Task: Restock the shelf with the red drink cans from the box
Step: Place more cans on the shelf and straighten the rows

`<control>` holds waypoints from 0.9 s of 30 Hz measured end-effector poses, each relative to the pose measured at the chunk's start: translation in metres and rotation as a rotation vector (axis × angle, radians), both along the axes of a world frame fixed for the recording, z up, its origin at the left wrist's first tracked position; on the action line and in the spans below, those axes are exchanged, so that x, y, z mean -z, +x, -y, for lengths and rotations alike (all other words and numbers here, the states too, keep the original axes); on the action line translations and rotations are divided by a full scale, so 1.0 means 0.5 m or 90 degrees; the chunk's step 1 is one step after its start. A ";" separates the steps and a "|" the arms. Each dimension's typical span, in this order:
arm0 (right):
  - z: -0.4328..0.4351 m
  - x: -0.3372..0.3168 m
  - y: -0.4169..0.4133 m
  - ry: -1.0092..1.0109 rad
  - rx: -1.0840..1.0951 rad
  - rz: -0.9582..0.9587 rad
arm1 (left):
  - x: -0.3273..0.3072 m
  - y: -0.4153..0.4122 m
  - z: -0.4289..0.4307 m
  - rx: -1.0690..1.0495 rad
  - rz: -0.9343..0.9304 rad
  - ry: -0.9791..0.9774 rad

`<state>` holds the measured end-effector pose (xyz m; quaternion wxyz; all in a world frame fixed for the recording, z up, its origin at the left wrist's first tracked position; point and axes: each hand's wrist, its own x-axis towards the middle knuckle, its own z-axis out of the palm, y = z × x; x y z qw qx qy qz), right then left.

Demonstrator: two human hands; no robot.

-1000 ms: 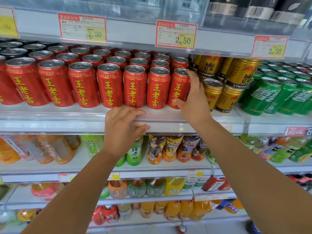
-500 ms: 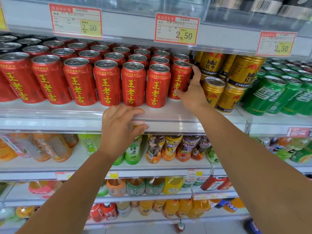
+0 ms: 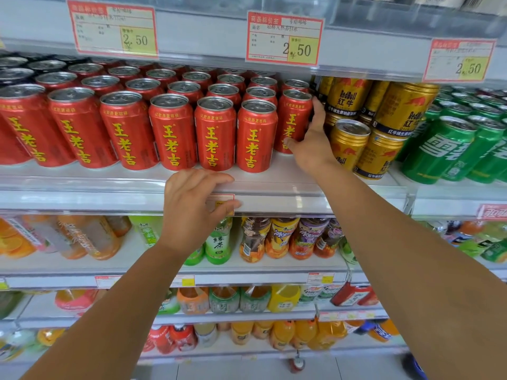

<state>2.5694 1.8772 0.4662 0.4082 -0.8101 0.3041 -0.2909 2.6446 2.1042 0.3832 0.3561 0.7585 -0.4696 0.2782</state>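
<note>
Rows of red drink cans (image 3: 214, 133) with yellow characters fill the upper shelf (image 3: 82, 187). My right hand (image 3: 312, 144) holds the rightmost red can (image 3: 292, 119), which sits a little behind the front row. Its thumb lies across the can's front and its fingers run up the can's right side, next to the gold cans. My left hand (image 3: 192, 207) grips the front edge of that shelf, fingers on top and thumb under the price rail. The box is out of view.
Gold Red Bull cans (image 3: 348, 144) stand right beside the red ones, some stacked, with green cans (image 3: 444, 149) further right. Price tags (image 3: 284, 39) hang from the shelf above. Bottled drinks (image 3: 274, 237) fill the lower shelves.
My right hand has pushed the rightmost red can back from the front row. The view has shifted closer to the shelf. My left hand stays on the shelf edge.
</note>
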 end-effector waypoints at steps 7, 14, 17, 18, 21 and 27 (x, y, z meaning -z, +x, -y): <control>-0.074 -0.015 -0.084 -0.040 -0.016 -0.024 | -0.023 -0.025 -0.005 -0.019 -0.062 0.000; -0.157 0.143 -0.336 0.022 0.091 0.324 | 0.062 -0.195 0.018 0.187 -0.054 0.046; -0.117 0.292 -0.416 0.111 0.197 0.206 | 0.215 -0.250 0.050 0.279 -0.226 0.238; -0.101 0.346 -0.444 0.149 0.239 0.169 | 0.274 -0.267 0.058 0.285 -0.297 0.308; -0.061 0.533 -0.532 0.273 0.344 -0.005 | 0.442 -0.328 0.058 0.233 -0.493 0.515; -0.045 0.900 -0.674 0.474 0.384 -0.288 | 0.781 -0.414 0.040 0.094 -0.693 0.886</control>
